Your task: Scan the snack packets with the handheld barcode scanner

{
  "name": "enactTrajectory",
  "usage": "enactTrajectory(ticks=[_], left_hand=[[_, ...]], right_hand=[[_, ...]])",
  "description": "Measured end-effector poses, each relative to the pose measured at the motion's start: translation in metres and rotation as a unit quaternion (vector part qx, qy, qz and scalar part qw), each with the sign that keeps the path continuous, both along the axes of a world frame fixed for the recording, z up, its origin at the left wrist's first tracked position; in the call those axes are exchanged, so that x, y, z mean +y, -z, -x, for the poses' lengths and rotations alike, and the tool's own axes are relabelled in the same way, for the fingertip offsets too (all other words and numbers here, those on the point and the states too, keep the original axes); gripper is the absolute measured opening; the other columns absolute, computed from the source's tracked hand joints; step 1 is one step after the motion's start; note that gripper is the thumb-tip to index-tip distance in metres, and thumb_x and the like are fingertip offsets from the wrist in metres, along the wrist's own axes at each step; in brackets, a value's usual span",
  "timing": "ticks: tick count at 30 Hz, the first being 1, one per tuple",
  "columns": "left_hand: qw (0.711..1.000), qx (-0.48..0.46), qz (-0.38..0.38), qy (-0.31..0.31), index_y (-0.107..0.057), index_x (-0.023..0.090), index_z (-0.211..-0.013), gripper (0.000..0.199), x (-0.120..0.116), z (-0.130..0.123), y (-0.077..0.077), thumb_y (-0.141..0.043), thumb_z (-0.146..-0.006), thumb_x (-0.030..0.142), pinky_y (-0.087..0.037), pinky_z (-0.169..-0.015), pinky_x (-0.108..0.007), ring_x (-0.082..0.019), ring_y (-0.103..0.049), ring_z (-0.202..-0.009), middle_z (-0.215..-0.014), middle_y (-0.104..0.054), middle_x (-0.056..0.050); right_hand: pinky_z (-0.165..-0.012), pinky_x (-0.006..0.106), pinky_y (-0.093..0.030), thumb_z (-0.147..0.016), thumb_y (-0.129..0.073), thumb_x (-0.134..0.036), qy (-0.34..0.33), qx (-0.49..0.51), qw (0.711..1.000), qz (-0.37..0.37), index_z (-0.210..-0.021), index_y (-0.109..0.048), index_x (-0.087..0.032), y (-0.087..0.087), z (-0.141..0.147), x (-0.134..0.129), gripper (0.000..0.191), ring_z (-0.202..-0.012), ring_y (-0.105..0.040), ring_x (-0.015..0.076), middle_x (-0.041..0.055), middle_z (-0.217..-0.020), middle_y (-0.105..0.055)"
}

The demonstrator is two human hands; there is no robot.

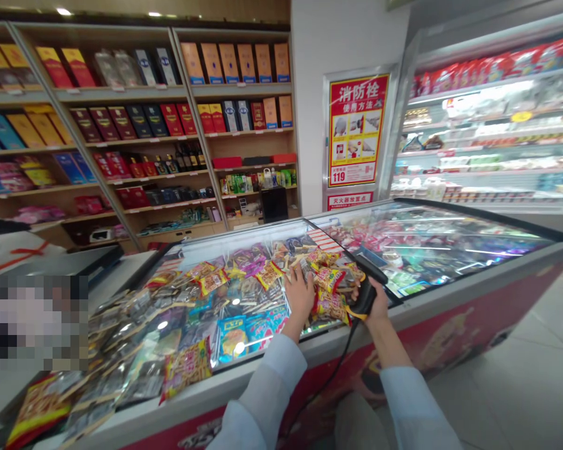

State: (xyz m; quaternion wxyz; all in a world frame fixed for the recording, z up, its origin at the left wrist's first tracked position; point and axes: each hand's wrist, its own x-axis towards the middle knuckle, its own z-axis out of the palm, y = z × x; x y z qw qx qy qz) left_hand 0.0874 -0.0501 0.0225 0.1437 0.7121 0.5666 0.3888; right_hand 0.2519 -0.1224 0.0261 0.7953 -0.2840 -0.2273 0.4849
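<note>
Several red and yellow snack packets point(329, 279) lie in a pile on the glass top of a chest freezer point(244, 369). My left hand point(299, 290) rests at the left side of this pile, fingers apart and pointing away from me, touching the packets or the glass. In my right hand point(374, 303) is a black and yellow handheld scanner point(363, 299), close to the pile's right edge; its cable hangs down the freezer's front. More packets point(187, 367) and many flat packs on sticks point(117, 337) cover the glass to the left.
A counter point(122, 275) adjoins the freezer at the left, with a blurred-out person point(32, 319) beside it. Shelves of boxes point(157, 119) stand behind. A red notice point(355, 131) hangs on the wall, and a lit refrigerated display point(492, 125) is at the right.
</note>
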Motion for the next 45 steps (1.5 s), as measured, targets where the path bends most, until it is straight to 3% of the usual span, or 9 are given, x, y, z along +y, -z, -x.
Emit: enactTrajectory(ticks=[6, 15, 20, 27, 32, 39, 45], left_hand=[[0.999, -0.008, 0.029, -0.014, -0.032, 0.019, -0.146, 0.062, -0.004, 0.003, -0.007, -0.032, -0.092, 0.049, -0.019, -0.114, -0.056, -0.034, -0.017, -0.144, -0.154, -0.028, -0.016], [1.000, -0.027, 0.005, 0.001, -0.035, 0.018, -0.144, 0.055, -0.003, 0.015, -0.003, -0.028, -0.095, 0.040, -0.020, -0.115, -0.050, -0.027, -0.021, -0.144, -0.154, -0.029, -0.014], [0.999, -0.050, 0.001, 0.008, -0.034, 0.019, -0.145, 0.055, 0.001, 0.038, -0.012, -0.027, -0.095, 0.039, -0.020, -0.116, -0.046, -0.025, -0.020, -0.145, -0.154, -0.028, -0.011], [0.998, -0.059, -0.024, -0.025, -0.038, 0.015, -0.143, 0.054, -0.004, 0.096, -0.037, -0.026, -0.095, 0.036, -0.019, -0.117, -0.042, -0.023, -0.024, -0.144, -0.153, -0.030, -0.012], [0.994, -0.069, -0.037, -0.076, -0.043, 0.014, -0.139, 0.053, -0.007, 0.155, -0.048, -0.029, -0.094, 0.039, -0.020, -0.117, -0.041, -0.024, -0.024, -0.143, -0.152, -0.034, -0.013], [0.984, -0.080, -0.071, -0.140, -0.048, 0.012, -0.133, 0.050, -0.002, 0.239, -0.045, -0.029, -0.094, 0.035, -0.024, -0.116, -0.039, -0.022, -0.030, -0.141, -0.147, -0.041, -0.015], [0.980, -0.066, -0.078, -0.170, -0.049, 0.012, -0.129, 0.043, 0.012, 0.281, -0.038, -0.037, -0.091, 0.027, -0.031, -0.112, -0.038, -0.023, -0.041, -0.134, -0.138, -0.050, -0.016]], right_hand=[[-0.037, 0.022, -0.041, -0.066, -0.067, -0.043, 0.002, 0.014, 1.000, 0.010, -0.074, -0.054, -0.021, -0.003, -0.002, -0.005, 0.027, -0.042, -0.048, 0.0093, -0.0049, -0.060, -0.054], [-0.037, 0.021, -0.041, -0.066, -0.068, -0.041, 0.006, 0.000, 1.000, -0.011, -0.077, -0.055, -0.020, -0.019, 0.000, -0.025, 0.027, -0.043, -0.049, 0.0088, -0.0036, -0.063, -0.055], [-0.037, 0.022, -0.042, -0.067, -0.066, -0.040, -0.005, -0.018, 1.000, -0.020, -0.080, -0.056, -0.020, -0.036, 0.015, -0.032, 0.026, -0.045, -0.050, 0.0101, -0.0025, -0.064, -0.055], [-0.036, 0.024, -0.041, -0.068, -0.064, -0.042, -0.092, -0.049, 0.994, -0.035, -0.077, -0.055, -0.021, -0.060, 0.064, -0.031, 0.025, -0.043, -0.048, 0.0109, -0.0017, -0.064, -0.053], [-0.036, 0.023, -0.040, -0.068, -0.065, -0.041, -0.142, -0.058, 0.987, -0.038, -0.078, -0.056, -0.021, -0.064, 0.113, -0.019, 0.024, -0.043, -0.048, 0.0111, -0.0010, -0.063, -0.055], [-0.035, 0.021, -0.040, -0.067, -0.068, -0.042, -0.229, -0.051, 0.972, -0.008, -0.075, -0.057, -0.020, -0.054, 0.186, 0.000, 0.025, -0.041, -0.049, 0.0102, -0.0012, -0.060, -0.057], [-0.035, 0.020, -0.039, -0.064, -0.071, -0.042, -0.285, -0.054, 0.957, 0.004, -0.071, -0.060, -0.018, -0.043, 0.241, 0.025, 0.027, -0.040, -0.048, 0.0094, -0.0018, -0.054, -0.057]])
